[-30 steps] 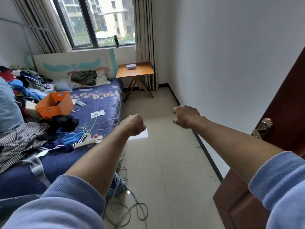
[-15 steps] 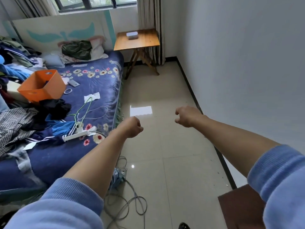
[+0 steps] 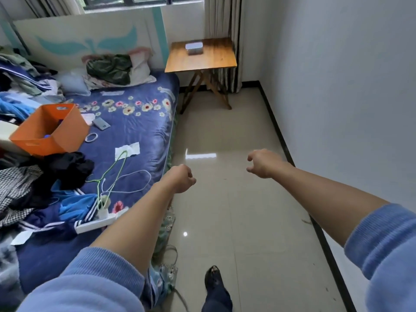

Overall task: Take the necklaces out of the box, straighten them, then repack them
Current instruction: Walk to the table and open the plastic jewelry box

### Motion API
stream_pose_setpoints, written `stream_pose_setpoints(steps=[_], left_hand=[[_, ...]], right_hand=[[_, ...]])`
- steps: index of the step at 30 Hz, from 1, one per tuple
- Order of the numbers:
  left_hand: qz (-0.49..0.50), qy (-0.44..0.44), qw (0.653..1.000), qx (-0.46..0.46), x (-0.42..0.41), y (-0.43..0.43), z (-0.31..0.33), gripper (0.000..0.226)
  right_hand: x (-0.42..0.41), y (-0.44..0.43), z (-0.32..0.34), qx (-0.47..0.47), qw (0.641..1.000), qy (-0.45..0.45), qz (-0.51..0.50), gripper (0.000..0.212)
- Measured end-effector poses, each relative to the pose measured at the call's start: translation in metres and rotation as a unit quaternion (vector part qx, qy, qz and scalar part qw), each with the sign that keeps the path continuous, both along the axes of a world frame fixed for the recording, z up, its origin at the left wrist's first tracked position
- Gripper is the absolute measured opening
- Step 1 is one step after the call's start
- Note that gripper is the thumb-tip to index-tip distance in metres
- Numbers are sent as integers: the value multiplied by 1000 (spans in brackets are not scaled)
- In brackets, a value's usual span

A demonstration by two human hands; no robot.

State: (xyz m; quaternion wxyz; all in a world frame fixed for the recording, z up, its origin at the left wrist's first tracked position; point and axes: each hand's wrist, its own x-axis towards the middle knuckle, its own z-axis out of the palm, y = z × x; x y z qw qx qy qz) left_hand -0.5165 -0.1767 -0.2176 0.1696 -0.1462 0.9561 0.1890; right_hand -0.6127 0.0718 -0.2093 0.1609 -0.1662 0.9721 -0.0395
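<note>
A small grey box (image 3: 194,48) with a pale lid sits on a wooden folding table (image 3: 216,59) at the far end of the room, under the window. No necklace is visible. My left hand (image 3: 181,181) is held out in front of me as a closed fist with nothing in it. My right hand (image 3: 262,162) is stretched out at the same height, fingers curled loosely downward, also holding nothing. Both hands hang over the tiled floor, far short of the table.
A bed (image 3: 135,136) with a blue floral cover fills the left side, strewn with clothes, an orange bin (image 3: 48,129), a power strip (image 3: 99,224) and cables. A white wall (image 3: 349,97) runs along the right. My foot (image 3: 213,280) stands on the beige floor.
The view has moved forward and tilted down; the door at the right has left the view. The table and box look nearer. My foot has come into sight.
</note>
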Motion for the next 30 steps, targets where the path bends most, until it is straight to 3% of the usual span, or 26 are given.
stream_pose_setpoints(steps=[16, 30], left_hand=[[-29, -21, 999, 14, -355, -104, -3, 22], [62, -17, 997, 47, -618, -211, 1, 20]], right_hand=[[-342, -92, -19, -18, 999, -26, -32, 41], [-658, -225, -12, -37, 997, -49, 47, 39]])
